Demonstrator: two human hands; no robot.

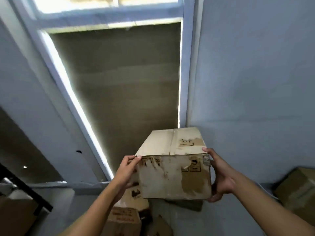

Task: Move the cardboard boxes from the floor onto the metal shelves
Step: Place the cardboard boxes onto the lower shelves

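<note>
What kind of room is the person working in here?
Probably a small storeroom. The held cardboard box is worn and taped, more boxes lie on the floor below it, and a dark metal shelf frame stands at the left, beside bare walls and a covered window.

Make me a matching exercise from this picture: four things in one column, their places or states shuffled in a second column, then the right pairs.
Things
1. worn cardboard box
2. left hand
3. right hand
4. box by the wall

Places or states
A. grips the held box's right side
B. sits low at the right edge of the view
C. held up in the air between both hands
D. grips the held box's left corner

Pairs: 1-C, 2-D, 3-A, 4-B
</note>
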